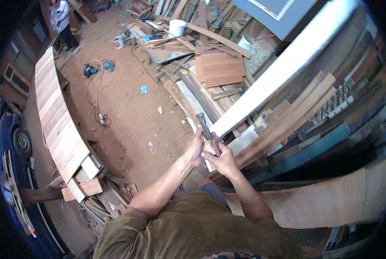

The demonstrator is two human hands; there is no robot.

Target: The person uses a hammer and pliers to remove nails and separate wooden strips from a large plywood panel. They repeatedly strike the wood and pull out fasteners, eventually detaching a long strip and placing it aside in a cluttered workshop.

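My left hand (195, 148) is closed round a narrow, pale wooden strip (209, 165) in front of my body. Close beside it on the right, my right hand (226, 162) grips a tool with a dark head and shaft and a red grip, which looks like a hammer (206, 129). The tool slants with its head pointing away from me, near the left fingertips. Both hands almost touch, and the fingers partly hide the strip's middle. Whether the right fingers also press on the strip is hard to see.
A long white beam (283, 71) slants up at right, among stacked boards (288, 116). On the left runs a long planked panel (55, 108), with a blue vehicle (9, 151) beyond. Power tools with a cord (99, 86) lie on the dirt floor. A person (62, 21) stands far left.
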